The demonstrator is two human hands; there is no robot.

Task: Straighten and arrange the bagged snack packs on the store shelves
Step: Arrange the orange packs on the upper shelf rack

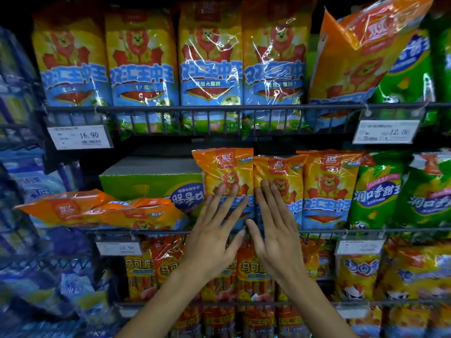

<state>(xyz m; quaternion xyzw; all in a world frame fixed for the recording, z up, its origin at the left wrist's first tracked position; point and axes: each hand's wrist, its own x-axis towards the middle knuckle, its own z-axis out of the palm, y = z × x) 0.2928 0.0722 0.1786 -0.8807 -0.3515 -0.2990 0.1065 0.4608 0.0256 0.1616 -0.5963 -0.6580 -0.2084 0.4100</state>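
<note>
On the far left of the middle shelf, I am seeing two orange packs lying flat on their faces in front of a green box; they are waiting for a later step. Moving right, my left hand is pressing flat, fingers straight and spread, on the front of the first upright orange pack, gripping nothing. Just beside it, my right hand is lying the same way, released and flat, on the second upright pack. The two packs are touching edge to edge, the left one standing slightly higher and a little forward, I judge.

To do this well, I am thinking of pushing both packs back evenly with the palms until their faces line up with the third orange pack to the right, keeping pressure low on the bags so the tops are not tipping backward. The film looks slippery and crinkly, so a gentle, steady push should serve better than a shove. Farther right, green packs are standing upright, and on the shelf above one orange bag is leaning badly.
</note>
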